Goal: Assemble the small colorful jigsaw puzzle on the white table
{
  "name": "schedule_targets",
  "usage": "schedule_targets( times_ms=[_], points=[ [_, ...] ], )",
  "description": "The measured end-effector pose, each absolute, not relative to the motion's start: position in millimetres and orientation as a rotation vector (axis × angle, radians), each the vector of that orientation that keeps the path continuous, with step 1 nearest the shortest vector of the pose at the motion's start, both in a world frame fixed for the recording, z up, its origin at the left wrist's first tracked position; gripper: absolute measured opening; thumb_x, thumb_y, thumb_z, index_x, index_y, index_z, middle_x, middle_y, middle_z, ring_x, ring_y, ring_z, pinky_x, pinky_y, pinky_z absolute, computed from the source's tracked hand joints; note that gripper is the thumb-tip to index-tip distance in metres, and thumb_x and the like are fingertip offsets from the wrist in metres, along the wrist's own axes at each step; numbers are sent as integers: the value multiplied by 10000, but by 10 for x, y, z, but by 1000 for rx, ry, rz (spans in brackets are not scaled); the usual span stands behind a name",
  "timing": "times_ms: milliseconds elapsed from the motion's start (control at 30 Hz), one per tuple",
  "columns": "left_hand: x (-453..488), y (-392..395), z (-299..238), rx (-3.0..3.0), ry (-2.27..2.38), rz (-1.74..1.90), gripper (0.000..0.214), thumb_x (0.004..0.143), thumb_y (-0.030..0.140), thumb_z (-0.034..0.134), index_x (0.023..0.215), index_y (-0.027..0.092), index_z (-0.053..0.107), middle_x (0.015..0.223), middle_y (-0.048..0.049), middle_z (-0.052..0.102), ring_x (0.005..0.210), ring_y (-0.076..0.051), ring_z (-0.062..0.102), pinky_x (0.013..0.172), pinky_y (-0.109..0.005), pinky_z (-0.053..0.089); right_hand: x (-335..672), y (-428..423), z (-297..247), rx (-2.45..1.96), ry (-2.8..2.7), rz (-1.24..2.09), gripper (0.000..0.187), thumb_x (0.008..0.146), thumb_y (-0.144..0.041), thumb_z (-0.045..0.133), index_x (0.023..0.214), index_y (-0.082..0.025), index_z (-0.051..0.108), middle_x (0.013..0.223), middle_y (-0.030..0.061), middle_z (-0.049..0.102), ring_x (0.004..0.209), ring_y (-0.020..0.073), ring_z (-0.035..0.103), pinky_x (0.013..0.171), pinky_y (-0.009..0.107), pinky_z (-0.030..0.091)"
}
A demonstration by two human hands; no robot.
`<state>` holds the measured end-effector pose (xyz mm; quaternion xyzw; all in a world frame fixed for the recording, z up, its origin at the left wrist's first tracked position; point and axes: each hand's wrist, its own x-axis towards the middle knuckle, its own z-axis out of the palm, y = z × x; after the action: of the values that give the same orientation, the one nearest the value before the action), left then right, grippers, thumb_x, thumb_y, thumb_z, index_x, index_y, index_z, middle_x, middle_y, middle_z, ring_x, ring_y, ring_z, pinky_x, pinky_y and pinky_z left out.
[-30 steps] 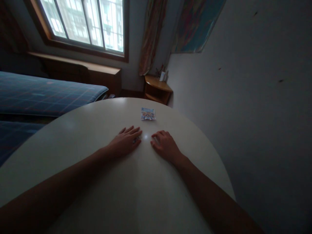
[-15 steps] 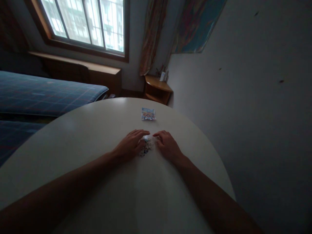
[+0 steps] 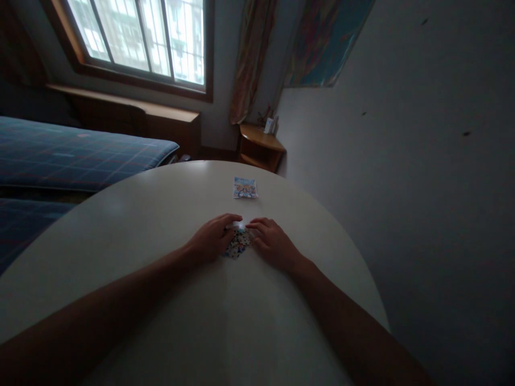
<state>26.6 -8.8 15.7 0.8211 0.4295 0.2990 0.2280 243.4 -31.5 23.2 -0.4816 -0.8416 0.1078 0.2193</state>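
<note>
A small heap of jigsaw puzzle pieces (image 3: 237,246), mottled white, dark and blue, lies on the white round table (image 3: 193,198). Along the heap's left side rests my left hand (image 3: 213,237), its fingers reaching forward and its thumb at the pieces. My right hand (image 3: 271,241) curves in from the other side, fingertips close to the heap's upper right edge. Both hands have their fingers stretched out and hold nothing that I can see. Beyond them lies a small printed packet (image 3: 245,188) with a blue and orange picture. Some pieces may be hidden under my fingers.
A bed with a blue checked mattress (image 3: 80,155) stands left of the table. Past the far edge are a wooden corner shelf (image 3: 263,138), a curtain (image 3: 251,64) and a barred window (image 3: 140,37). A pale wall (image 3: 382,161) runs along the right.
My left hand has shifted slightly left and my right hand has also moved a little left. More of the puzzle pieces now show between them. The packet stays put.
</note>
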Motion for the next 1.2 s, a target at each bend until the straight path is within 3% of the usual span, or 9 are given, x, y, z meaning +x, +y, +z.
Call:
schedule_targets(
  times_ms=[300,433,733,967,1200],
  points=[
    [262,-38,107,2298,1254,845,405,848,141,416,1204,176,608,1244,-70,667,1137,-199,631,1041,-340,468,2410,-322,240,-1337,-2328,281,369,855,-81,541,1194,-180,648,1250,98,627,1179,207,538,1057,387,399],
    [251,-40,106,2307,1317,845,385,840,135,444,1178,179,624,1172,-73,688,1055,-202,655,980,-334,497,2397,-348,271,-1313,-2320,269,287,886,-175,597,1167,-174,657,1218,102,642,1146,208,556,1030,381,418],
    [217,-19,100,2355,1447,821,241,903,283,532,1068,229,699,1050,-51,740,1015,-237,655,936,-375,505,2389,-370,300,-1257,-2352,229,313,841,-371,712,1104,-204,689,1149,88,683,1100,226,586,995,386,439],
    [205,-2,99,2351,1492,787,230,906,285,542,1070,245,699,1046,-44,740,1025,-238,648,911,-369,512,2377,-359,298,-1267,-2321,284,134,859,-246,687,987,-210,699,1058,60,710,1025,192,616,952,349,459],
    [180,35,80,2313,1548,759,211,914,312,555,1046,242,702,942,-50,729,903,-223,671,841,-343,514,2374,-344,267,-1298,-2288,301,72,883,-214,649,922,-202,707,895,35,720,881,172,623,851,310,468]
  ],
)
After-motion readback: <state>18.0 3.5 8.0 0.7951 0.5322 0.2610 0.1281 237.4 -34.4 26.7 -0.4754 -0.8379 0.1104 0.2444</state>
